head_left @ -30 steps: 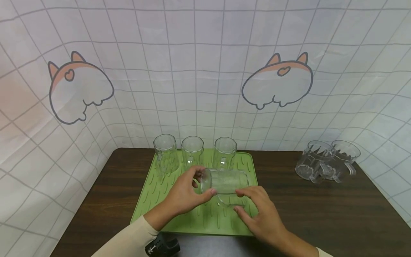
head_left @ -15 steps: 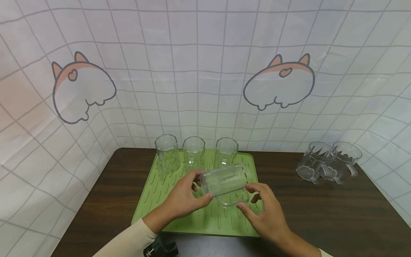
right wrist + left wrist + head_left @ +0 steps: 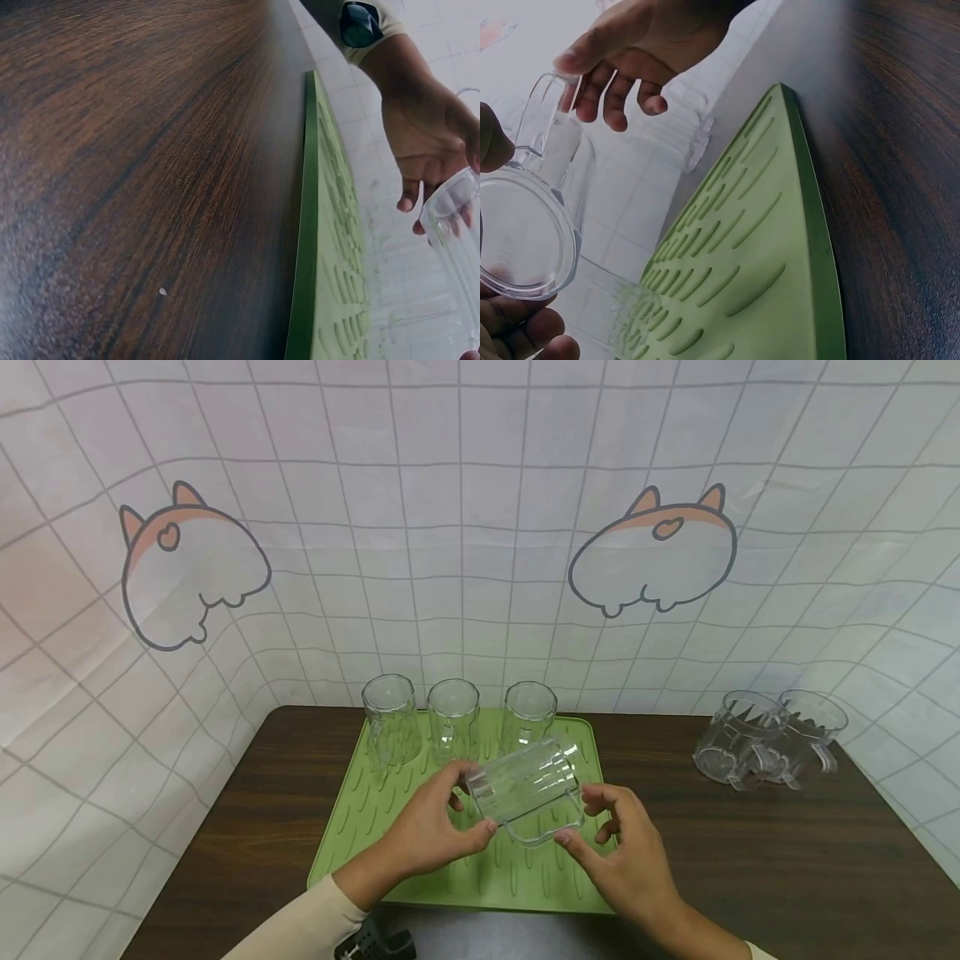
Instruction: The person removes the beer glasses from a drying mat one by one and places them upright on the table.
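A clear glass mug (image 3: 525, 781) is held tilted on its side above the green mat (image 3: 480, 881). My left hand (image 3: 431, 822) grips its left end, thumb on the near side and fingers behind. In the left wrist view, the round end of the mug faces the camera beside the left fingers. My right hand (image 3: 626, 847) is at the handle on the other side, its thumb and index finger pinching the handle's corner; the other fingers hang loosely curled. The right wrist view shows the left hand (image 3: 427, 127) at the mug's thick end.
Three glass mugs (image 3: 388, 718) stand in a row along the back of the mat. Two more mugs (image 3: 738, 735) stand close together at the table's back right. The dark wooden table (image 3: 757, 852) meets a tile-patterned curtain (image 3: 480, 568) behind.
The mug has turned from nearly level to tilted, its right end now higher and handle lower. The right fingers have shifted slightly right along the handle. The left hand keeps its grip.
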The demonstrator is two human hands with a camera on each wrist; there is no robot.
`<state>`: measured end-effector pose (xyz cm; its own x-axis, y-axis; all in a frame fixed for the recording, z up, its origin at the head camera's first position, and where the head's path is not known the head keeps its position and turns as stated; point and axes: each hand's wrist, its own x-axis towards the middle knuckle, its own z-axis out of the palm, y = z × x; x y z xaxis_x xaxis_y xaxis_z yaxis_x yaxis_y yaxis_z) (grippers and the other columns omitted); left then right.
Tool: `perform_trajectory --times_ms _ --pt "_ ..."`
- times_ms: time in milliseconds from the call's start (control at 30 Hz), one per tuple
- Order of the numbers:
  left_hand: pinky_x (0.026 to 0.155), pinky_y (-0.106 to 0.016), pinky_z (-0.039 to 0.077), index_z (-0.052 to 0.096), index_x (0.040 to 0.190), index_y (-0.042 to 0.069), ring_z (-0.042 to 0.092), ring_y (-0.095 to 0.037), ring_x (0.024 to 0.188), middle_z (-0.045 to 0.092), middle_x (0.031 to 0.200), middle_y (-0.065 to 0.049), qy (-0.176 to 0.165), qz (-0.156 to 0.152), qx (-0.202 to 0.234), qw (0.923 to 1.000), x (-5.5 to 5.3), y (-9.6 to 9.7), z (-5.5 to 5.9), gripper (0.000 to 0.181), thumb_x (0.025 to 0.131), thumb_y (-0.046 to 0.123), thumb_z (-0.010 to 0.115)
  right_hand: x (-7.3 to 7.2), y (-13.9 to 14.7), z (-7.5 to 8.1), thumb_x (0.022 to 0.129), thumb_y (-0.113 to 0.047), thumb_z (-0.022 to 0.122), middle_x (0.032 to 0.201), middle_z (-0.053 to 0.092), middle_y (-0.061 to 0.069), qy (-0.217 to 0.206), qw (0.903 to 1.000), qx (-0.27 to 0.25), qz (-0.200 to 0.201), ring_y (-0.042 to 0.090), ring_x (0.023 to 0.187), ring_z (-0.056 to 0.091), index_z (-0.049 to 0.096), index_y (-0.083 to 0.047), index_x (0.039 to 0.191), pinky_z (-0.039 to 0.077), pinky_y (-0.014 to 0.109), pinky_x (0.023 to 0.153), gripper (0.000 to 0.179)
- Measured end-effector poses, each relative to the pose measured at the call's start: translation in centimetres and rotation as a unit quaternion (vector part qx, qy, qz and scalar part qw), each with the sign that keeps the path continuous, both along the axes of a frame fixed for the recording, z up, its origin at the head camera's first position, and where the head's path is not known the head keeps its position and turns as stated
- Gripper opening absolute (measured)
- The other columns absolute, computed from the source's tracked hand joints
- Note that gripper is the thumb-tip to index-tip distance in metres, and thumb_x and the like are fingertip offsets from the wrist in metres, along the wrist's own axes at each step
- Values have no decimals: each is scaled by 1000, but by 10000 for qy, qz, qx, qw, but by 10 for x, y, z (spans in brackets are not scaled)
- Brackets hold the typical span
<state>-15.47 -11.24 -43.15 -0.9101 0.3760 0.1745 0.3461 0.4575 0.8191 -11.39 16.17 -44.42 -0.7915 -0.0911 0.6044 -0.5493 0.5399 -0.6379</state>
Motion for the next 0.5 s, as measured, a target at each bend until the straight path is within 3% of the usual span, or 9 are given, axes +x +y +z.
perform_trajectory --times_ms 267,500 --pt "60 -34 52 50 141 14 57 -30 94 59 115 0 -59 -24 54 10000 0 3 -2 67 84 34 79 1 1 2 80 -12 89 104 63 -3 -221 9997 -51 -135 13 75 58 65 -7 111 52 28 62 40" --pt "65 -34 52 50 139 16 58 -26 93 61 123 6 2 -76 22 10000 1 6 -5 65 83 32 80 1 2 3 78 -7 89 104 65 1 -203 9996 -155 124 12 70 60 67 -13 109 53 28 62 38"
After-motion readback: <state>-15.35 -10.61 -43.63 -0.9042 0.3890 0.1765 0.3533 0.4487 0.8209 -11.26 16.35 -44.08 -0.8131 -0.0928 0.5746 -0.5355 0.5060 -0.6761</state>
